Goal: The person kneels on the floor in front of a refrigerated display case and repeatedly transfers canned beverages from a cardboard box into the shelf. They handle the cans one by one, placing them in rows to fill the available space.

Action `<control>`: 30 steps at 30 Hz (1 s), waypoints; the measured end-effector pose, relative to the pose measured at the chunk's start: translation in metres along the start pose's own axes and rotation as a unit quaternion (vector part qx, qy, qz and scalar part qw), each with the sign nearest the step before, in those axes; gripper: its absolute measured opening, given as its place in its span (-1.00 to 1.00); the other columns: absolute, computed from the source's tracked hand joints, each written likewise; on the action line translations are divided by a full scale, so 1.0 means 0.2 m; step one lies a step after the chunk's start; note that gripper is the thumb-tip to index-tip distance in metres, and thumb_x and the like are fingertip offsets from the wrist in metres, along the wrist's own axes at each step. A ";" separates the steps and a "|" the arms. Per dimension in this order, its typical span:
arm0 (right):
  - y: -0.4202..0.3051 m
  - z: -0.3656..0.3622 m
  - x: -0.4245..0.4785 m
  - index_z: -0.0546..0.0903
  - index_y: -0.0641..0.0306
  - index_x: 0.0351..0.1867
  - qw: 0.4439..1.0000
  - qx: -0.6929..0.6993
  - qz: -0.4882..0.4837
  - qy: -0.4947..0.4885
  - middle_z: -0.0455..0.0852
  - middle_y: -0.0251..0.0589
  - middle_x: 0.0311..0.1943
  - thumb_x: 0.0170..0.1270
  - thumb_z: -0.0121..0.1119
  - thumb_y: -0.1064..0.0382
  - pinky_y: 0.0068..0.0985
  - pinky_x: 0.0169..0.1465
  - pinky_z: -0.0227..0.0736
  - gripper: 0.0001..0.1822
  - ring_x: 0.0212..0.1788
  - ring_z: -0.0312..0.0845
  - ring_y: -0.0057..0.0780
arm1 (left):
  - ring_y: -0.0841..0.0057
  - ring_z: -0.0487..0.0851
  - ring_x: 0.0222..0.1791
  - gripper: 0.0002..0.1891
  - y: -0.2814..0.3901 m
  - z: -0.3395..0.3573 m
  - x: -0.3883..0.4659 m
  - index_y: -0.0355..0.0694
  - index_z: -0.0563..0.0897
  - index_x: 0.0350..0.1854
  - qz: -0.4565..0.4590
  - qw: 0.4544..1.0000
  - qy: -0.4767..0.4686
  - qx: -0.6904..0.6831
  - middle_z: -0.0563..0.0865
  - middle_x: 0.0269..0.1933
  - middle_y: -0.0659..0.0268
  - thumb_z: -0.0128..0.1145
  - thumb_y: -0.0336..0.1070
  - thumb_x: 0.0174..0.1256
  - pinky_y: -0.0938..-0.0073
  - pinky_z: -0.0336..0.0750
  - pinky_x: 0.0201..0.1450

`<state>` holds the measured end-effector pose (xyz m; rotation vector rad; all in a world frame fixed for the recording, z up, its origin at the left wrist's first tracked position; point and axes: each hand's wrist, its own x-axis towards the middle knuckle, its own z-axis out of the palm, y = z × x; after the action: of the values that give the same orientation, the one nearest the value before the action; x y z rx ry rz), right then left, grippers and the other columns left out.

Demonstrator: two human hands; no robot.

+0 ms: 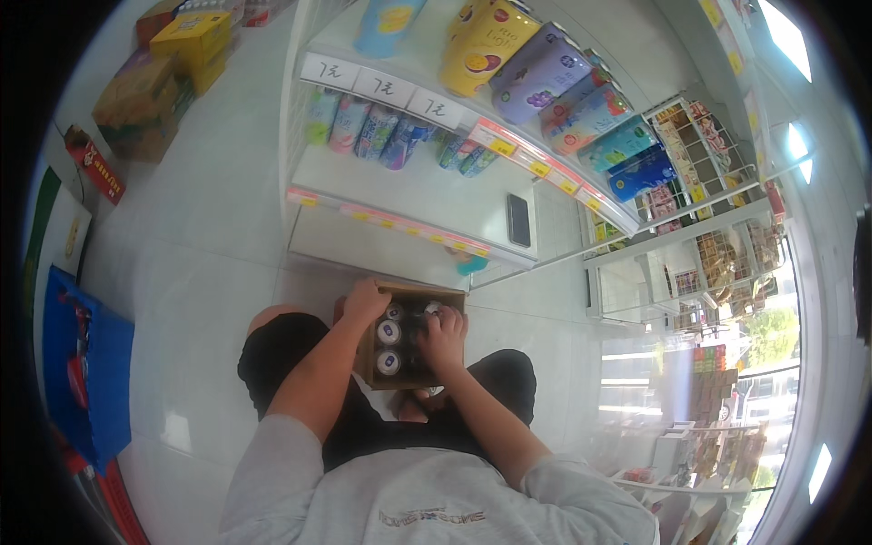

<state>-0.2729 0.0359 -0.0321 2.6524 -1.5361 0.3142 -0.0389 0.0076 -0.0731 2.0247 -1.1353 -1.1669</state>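
An open cardboard box [368, 354] rests between my knees as I squat before the shelves. My left hand [368, 301] grips its far left corner. Inside, a column of drink cans [389, 332] stands upright along the left side, with silver lids facing up. My right hand [444, 338] reaches into the right half, its fingers curled about a can [432, 308] near the far right corner. That hand covers most of the can and part of the box's inside.
Ahead stands a white shelf unit [409, 184] with drink cans [371, 129] and a dark phone [518, 220] on its middle shelf. Larger cans [487, 51] fill the shelf above. Cartons [139, 102] and a blue bin [102, 381] are at left; wire racks [708, 266] are at right.
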 end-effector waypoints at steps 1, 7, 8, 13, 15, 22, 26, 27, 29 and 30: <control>-0.01 0.01 0.00 0.65 0.15 0.27 1.000 -0.006 -0.001 0.000 0.48 0.05 0.41 0.16 0.57 0.11 0.30 0.61 0.10 -0.38 0.55 0.31 0.12 | -0.16 0.72 0.29 -0.40 -0.01 0.01 0.01 -0.29 0.67 0.33 0.003 1.000 -0.004 0.003 0.71 0.31 -0.19 0.29 0.00 0.35 -0.05 0.62 0.35; 0.02 0.04 0.02 0.63 0.10 0.23 1.000 0.023 0.015 0.014 0.49 0.07 0.49 0.27 0.49 0.15 0.29 0.62 0.09 -0.50 0.44 0.52 0.04 | -0.18 0.68 0.32 -0.39 -0.14 0.06 0.09 -0.31 0.64 0.34 -0.006 0.999 -0.018 -0.036 0.69 0.33 -0.22 0.27 0.01 0.37 -0.03 0.57 0.41; 0.04 0.05 0.02 0.63 0.11 0.25 0.999 0.024 0.015 0.015 0.51 0.07 0.48 0.28 0.48 0.15 0.29 0.59 0.14 -0.49 0.41 0.57 0.03 | -0.18 0.68 0.33 -0.39 -0.14 0.06 0.09 -0.32 0.64 0.34 -0.009 0.999 -0.021 -0.038 0.68 0.33 -0.22 0.27 0.01 0.38 -0.03 0.56 0.42; 0.06 0.00 0.06 0.56 0.06 0.35 0.998 0.039 0.028 -0.038 0.54 0.03 0.46 0.33 0.47 0.10 0.25 0.58 0.19 -0.42 0.34 0.65 0.05 | -0.18 0.68 0.33 -0.38 -0.10 0.04 0.05 -0.34 0.64 0.35 -0.011 0.999 -0.015 -0.045 0.70 0.32 -0.23 0.26 0.00 0.37 -0.03 0.57 0.42; 0.04 -0.01 0.07 0.53 -0.01 0.42 0.997 0.039 0.042 -0.052 0.52 0.00 0.47 0.33 0.47 0.09 0.23 0.57 0.19 -0.36 0.34 0.65 0.03 | -0.18 0.69 0.32 -0.38 -0.06 0.01 0.02 -0.35 0.64 0.36 -0.019 0.999 -0.007 -0.029 0.72 0.29 -0.24 0.26 -0.02 0.37 -0.03 0.57 0.42; 0.07 -0.04 0.10 0.51 -0.24 0.52 0.988 0.005 0.073 -0.137 0.48 -0.01 0.50 0.32 0.49 0.04 0.13 0.51 0.28 -0.28 0.37 0.64 -0.04 | -0.05 0.72 0.29 -0.32 0.04 -0.08 -0.04 -0.37 0.50 0.50 -0.019 0.999 -0.045 -0.015 0.67 0.38 -0.14 0.23 -0.05 0.43 0.00 0.64 0.30; 0.06 -0.10 0.06 0.53 -0.15 0.49 0.990 0.085 0.056 -0.099 0.58 -0.04 0.40 0.29 0.52 0.03 0.06 0.48 0.33 -0.28 0.35 0.63 0.00 | -0.17 0.72 0.27 -0.45 0.05 -0.09 -0.09 -0.40 0.70 0.22 0.000 0.999 0.008 -0.035 0.77 0.23 -0.24 0.25 -0.06 0.34 -0.01 0.60 0.36; 0.06 -0.12 0.05 0.53 -0.11 0.48 0.988 0.119 0.067 -0.070 0.61 -0.05 0.37 0.28 0.53 0.02 0.05 0.48 0.34 -0.27 0.35 0.63 0.01 | -0.18 0.72 0.26 -0.46 0.05 -0.11 -0.09 -0.40 0.70 0.22 -0.002 1.000 0.006 -0.030 0.77 0.22 -0.24 0.24 -0.06 0.35 -0.02 0.60 0.36; 0.05 -0.15 -0.01 0.54 -0.02 0.46 0.977 0.190 0.096 -0.018 0.66 -0.06 0.29 0.25 0.56 0.00 0.02 0.47 0.35 -0.26 0.34 0.61 0.02 | -0.10 0.65 0.36 -0.33 0.07 -0.14 -0.09 -0.37 0.51 0.48 -0.003 0.998 -0.063 -0.003 0.62 0.41 -0.17 0.19 0.01 0.47 -0.02 0.60 0.38; 0.02 -0.20 -0.02 0.56 0.25 0.39 0.977 0.192 0.089 0.005 0.66 0.05 0.28 0.24 0.56 0.06 0.00 0.39 0.45 -0.28 0.29 0.60 0.13 | -0.06 0.62 0.40 -0.26 0.07 -0.16 -0.10 -0.35 0.42 0.61 -0.005 0.995 -0.099 0.013 0.55 0.50 -0.14 0.16 0.04 0.53 -0.02 0.59 0.40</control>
<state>-0.2842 0.0426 0.0058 2.7771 -1.8819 0.7017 -0.0223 0.0180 -0.0386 1.9690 -1.2430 -1.3901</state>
